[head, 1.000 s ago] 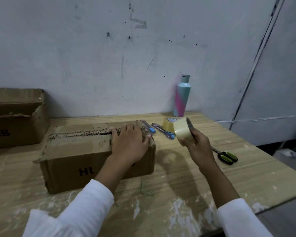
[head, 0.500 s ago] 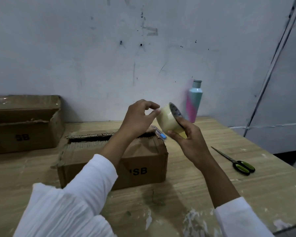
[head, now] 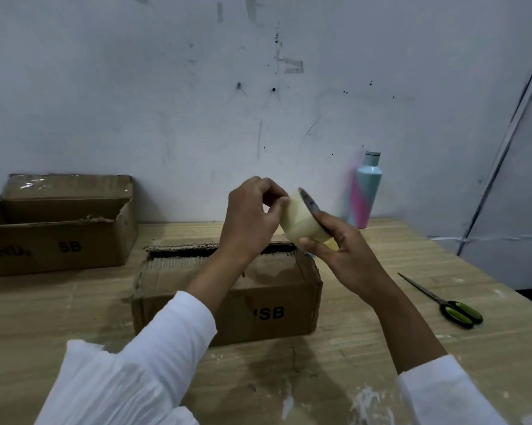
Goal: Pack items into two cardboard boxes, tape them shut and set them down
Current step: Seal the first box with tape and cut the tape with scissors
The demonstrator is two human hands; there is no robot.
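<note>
In the middle of the frame the right hand grips a roll of pale tape, with the thumb under the roll and the other fingers curled over its dark inner rim. The left hand pinches at the left side of the roll with thumb and forefinger closed together; what is between them I cannot tell. Below the hands a cardboard box marked "SB" stands on the wooden table, its top flaps partly hidden by the left forearm. A second cardboard box is at the left edge, cut off. Scissors lie at the right, and a bottle stands by the wall.
</note>
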